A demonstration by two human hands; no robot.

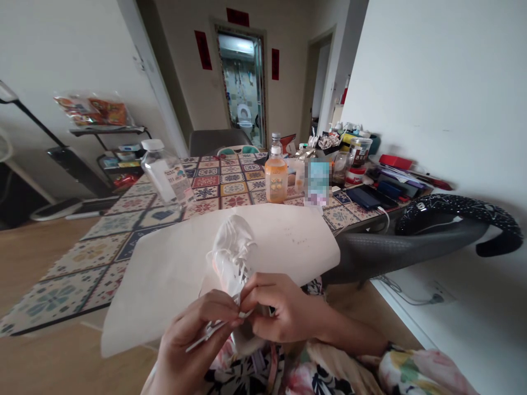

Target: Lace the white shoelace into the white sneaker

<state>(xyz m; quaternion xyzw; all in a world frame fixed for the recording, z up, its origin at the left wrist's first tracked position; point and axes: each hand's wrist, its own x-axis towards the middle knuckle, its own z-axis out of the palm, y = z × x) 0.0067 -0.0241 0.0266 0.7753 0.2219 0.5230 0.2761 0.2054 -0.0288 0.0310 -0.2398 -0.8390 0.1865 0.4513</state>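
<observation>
Here, left hand [191, 343] and right hand [284, 307] both closed, pinching fringed white paper [233, 255] over a large cream sheet [288, 236].

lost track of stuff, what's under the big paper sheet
The sheet hides whatever lies beneath it. Past its edges show a patterned tablecloth and floral clothing.

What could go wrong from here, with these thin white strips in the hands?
The thin white fringed strips are pinched between the left hand and the right hand, so they could tear or tangle. The large cream paper sheet seems to lie loose and might slip to the floor.
</observation>
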